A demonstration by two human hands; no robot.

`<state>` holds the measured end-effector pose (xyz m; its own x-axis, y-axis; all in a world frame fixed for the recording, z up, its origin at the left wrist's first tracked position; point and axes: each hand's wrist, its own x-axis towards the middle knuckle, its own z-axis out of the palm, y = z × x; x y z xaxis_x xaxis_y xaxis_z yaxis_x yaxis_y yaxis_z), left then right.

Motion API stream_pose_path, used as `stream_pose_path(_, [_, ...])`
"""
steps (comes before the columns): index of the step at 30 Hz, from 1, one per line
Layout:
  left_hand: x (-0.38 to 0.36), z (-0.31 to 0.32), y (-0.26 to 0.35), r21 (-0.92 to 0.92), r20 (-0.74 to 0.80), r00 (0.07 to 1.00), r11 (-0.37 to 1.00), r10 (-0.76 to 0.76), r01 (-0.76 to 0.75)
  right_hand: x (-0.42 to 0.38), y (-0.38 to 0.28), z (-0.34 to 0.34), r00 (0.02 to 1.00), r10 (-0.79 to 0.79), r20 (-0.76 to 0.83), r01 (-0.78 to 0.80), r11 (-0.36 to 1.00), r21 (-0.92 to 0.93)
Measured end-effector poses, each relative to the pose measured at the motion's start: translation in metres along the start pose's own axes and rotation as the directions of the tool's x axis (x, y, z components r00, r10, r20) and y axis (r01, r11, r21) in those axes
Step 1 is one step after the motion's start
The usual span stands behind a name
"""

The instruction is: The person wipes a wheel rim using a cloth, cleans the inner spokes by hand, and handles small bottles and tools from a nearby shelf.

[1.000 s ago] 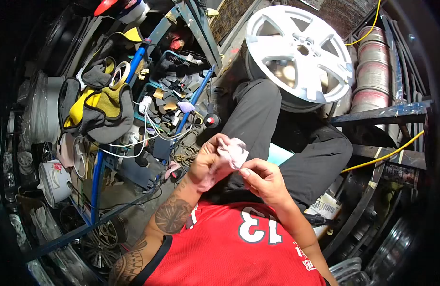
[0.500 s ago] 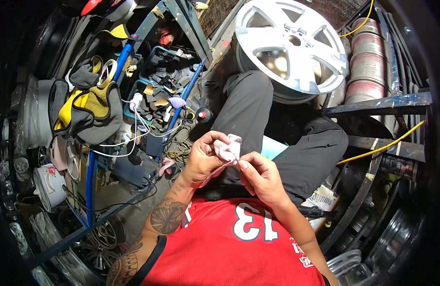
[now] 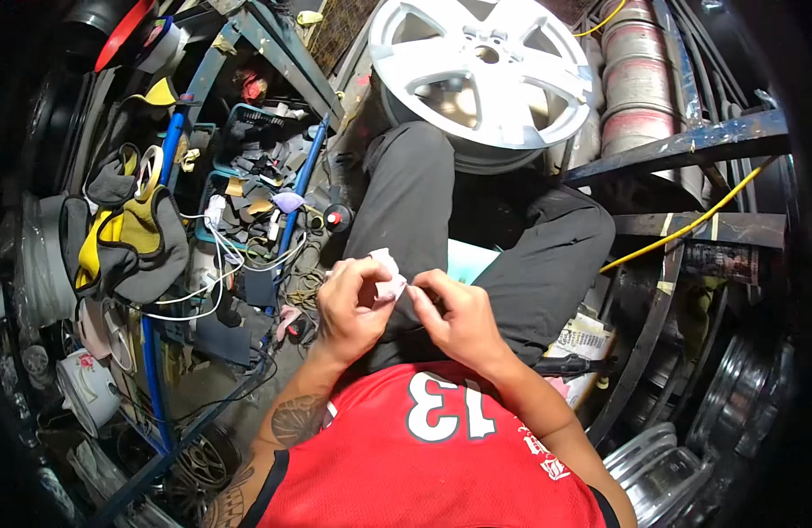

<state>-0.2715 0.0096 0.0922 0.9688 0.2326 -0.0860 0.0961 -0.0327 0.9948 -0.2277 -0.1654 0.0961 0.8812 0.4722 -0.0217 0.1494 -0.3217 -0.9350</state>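
My left hand [image 3: 349,304] is closed around a small crumpled pinkish-white cloth [image 3: 390,280], part of which sticks out past the fingers. From the other side, my right hand [image 3: 459,317] pinches the cloth's edge between thumb and forefinger. Both hands are held above my lap, close together. Beyond my knees, a silver five-spoke wheel rim [image 3: 485,79] lies face up, tilted, on top of something mostly hidden beneath it.
To the left stands a blue-framed rack [image 3: 155,378] with grey-and-yellow cloths [image 3: 146,238], white cables [image 3: 221,273] and baskets of sanding scraps [image 3: 265,150]. On the right, a metal frame [image 3: 687,145] and a yellow hose [image 3: 696,229] run beside stacked rims [image 3: 639,79].
The view has swung, so the surroundings sit further left. My left hand has turned and covers more of the cloth; my right hand still pinches its edge.
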Motion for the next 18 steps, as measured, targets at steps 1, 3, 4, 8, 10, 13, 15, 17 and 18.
stream_pose_path(1, [-0.001,-0.002,0.001,0.01,-0.03,0.999,1.0,0.015,-0.015,0.001,-0.001,0.0,0.998,0.056,0.027,-0.058,0.993,0.105])
stream_pose_path(3, [0.003,-0.004,0.002,-0.31,0.03,0.992,0.943,-0.121,0.124,0.004,-0.003,-0.002,0.987,0.123,0.101,-0.149,0.94,0.306])
stream_pose_path(4, [0.005,-0.004,0.003,-0.596,0.138,0.965,0.759,-0.224,0.262,0.004,-0.005,-0.005,0.966,0.182,0.181,-0.248,0.845,0.473])
stream_pose_path(8, [0.014,-0.004,0.0,-0.861,0.331,0.9,0.3,-0.283,0.411,0.002,-0.009,-0.015,0.921,0.174,0.348,-0.38,0.595,0.708])
stream_pose_path(10, [0.017,-0.003,0.005,-0.881,0.359,0.889,0.212,-0.284,0.423,0.003,-0.012,-0.02,0.912,0.143,0.385,-0.399,0.527,0.75])
stream_pose_path(13, [0.011,-0.003,0.016,-0.799,0.287,0.939,0.492,-0.192,0.345,0.003,-0.019,-0.023,0.888,0.163,0.43,-0.451,0.5,0.739])
stream_pose_path(15, [0.008,-0.003,0.017,-0.786,0.283,0.943,0.521,-0.176,0.333,0.002,-0.022,-0.025,0.871,0.176,0.459,-0.484,0.467,0.74])
stream_pose_path(17, [0.006,-0.005,0.018,-0.757,0.285,0.949,0.576,-0.133,0.308,0.002,-0.025,-0.026,0.84,0.198,0.506,-0.539,0.407,0.737])
stream_pose_path(18, [0.004,-0.005,0.018,-0.756,0.281,0.95,0.577,-0.137,0.308,0.002,-0.027,-0.025,0.837,0.197,0.51,-0.543,0.404,0.736])
